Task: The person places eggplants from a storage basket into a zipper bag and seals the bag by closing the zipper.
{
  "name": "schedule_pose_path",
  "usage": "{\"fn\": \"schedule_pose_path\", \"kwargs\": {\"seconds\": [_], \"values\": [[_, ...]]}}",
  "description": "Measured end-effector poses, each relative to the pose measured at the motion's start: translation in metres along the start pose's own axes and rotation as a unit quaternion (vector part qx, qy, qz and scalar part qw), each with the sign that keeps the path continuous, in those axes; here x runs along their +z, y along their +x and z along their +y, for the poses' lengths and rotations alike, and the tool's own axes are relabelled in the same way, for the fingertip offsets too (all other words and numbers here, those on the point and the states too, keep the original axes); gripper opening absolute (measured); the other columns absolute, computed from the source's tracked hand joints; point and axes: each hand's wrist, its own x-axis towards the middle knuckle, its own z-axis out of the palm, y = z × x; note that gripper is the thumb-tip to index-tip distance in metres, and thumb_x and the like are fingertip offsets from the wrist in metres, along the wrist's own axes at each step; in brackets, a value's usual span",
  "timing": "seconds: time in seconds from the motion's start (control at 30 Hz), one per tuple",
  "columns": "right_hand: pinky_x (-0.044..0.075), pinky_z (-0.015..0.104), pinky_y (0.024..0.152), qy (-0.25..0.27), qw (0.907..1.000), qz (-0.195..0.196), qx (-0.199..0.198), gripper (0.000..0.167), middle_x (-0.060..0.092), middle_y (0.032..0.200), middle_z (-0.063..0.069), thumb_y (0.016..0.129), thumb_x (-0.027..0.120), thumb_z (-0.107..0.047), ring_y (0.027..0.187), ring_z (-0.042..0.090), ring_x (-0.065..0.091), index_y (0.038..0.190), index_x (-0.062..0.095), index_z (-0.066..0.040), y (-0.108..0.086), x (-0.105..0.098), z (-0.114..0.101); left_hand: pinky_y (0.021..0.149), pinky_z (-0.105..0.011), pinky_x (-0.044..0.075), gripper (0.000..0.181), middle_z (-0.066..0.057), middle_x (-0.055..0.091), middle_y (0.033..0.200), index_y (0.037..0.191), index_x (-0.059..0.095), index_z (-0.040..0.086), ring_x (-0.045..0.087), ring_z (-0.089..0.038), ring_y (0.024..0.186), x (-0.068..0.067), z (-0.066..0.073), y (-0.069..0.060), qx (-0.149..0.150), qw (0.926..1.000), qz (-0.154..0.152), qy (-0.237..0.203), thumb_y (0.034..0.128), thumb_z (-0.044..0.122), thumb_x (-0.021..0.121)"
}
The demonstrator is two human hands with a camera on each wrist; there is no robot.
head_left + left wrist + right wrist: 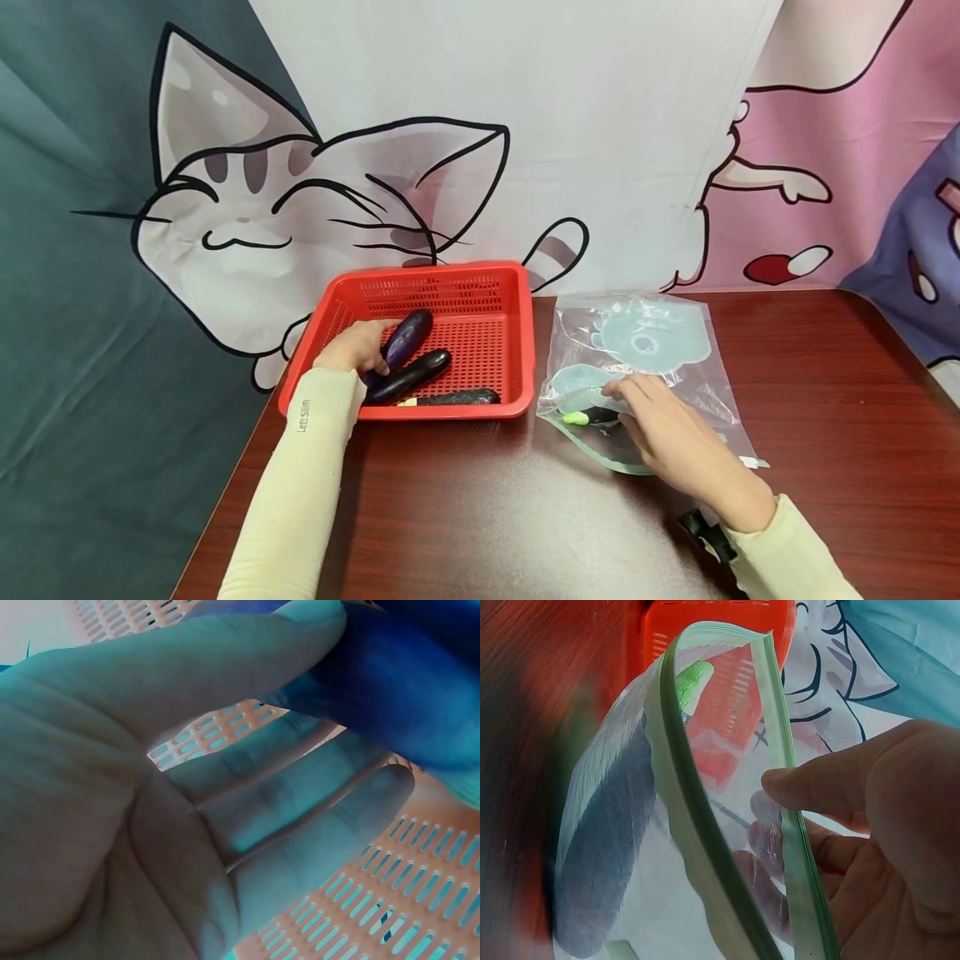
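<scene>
My left hand [354,346] reaches into the red basket [527,333] and grips a dark purple eggplant [411,333]. In the left wrist view its thumb lies on the eggplant [390,682], with fingers on the other side. A second eggplant [423,372] lies just beside it, and a third [467,397] lies along the near wall. My right hand [675,433] pinches one green-edged lip of a clear zip bag [810,900] between thumb and fingers, and the bag's mouth gapes. One eggplant [607,840] with a green stem end lies inside the bag.
The basket and the bag sit side by side on a reddish-brown table [465,517]. Behind them hangs a cloth [600,125] printed with cartoon cats. A dark band [707,535] sits at my right wrist.
</scene>
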Motion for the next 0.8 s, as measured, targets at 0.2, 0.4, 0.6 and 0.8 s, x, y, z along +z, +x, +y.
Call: {"fn": "schedule_pose_path", "kwargs": {"seconds": [0.2, 0.4, 0.6, 0.8], "values": [[0.051, 0.044, 0.083, 0.0, 1.0, -0.006, 0.006, 0.038, 0.061, 0.107, 0.005, 0.078, 0.07, 0.01, 0.103, 0.026, 0.06, 0.113, 0.059, -0.002, -0.0008, -0.0015, 0.0002, 0.091, -0.049, 0.052, 0.093, -0.026, 0.058, 0.128, 0.154, 0.039, 0.012, 0.059, -0.034, 0.102, -0.0005, 0.0008, -0.0012, 0.001, 1.0, 0.0, 0.0, 0.0749, 0.0, 0.085], [0.052, 0.044, 0.082, -0.002, 1.0, -0.001, 0.003, 0.04, 0.061, 0.108, 0.006, 0.078, 0.071, 0.01, 0.102, 0.026, 0.06, 0.113, 0.059, -0.002, -0.0004, -0.0029, -0.0006, 0.098, -0.052, 0.047, 0.087, -0.026, 0.058, 0.133, 0.154, 0.039, 0.008, 0.058, -0.036, 0.111, -0.0015, 0.0015, -0.0013, 0.014, 0.9997, 0.006, 0.021, 0.0787, 0.002, 0.083], [0.052, 0.043, 0.082, -0.006, 0.9999, -0.006, 0.008, 0.038, 0.061, 0.108, 0.006, 0.079, 0.071, 0.009, 0.103, 0.027, 0.06, 0.113, 0.059, -0.002, -0.0004, -0.0027, -0.0004, 0.101, -0.055, 0.044, 0.084, -0.026, 0.056, 0.135, 0.153, 0.039, 0.005, 0.055, -0.038, 0.118, -0.001, 0.001, 0.0001, 0.023, 0.9993, 0.007, 0.03, 0.0804, 0.003, 0.082], [0.052, 0.043, 0.082, -0.006, 1.0, -0.003, 0.006, 0.04, 0.062, 0.108, 0.006, 0.077, 0.071, 0.011, 0.102, 0.026, 0.061, 0.113, 0.059, -0.002, -0.0009, -0.0031, -0.0011, 0.1, -0.054, 0.045, 0.083, -0.025, 0.057, 0.133, 0.153, 0.039, 0.005, 0.058, -0.036, 0.113, 0.0011, -0.0014, -0.0011, 0.02, 0.9996, 0.012, 0.019, 0.0807, 0.003, 0.081]]}}
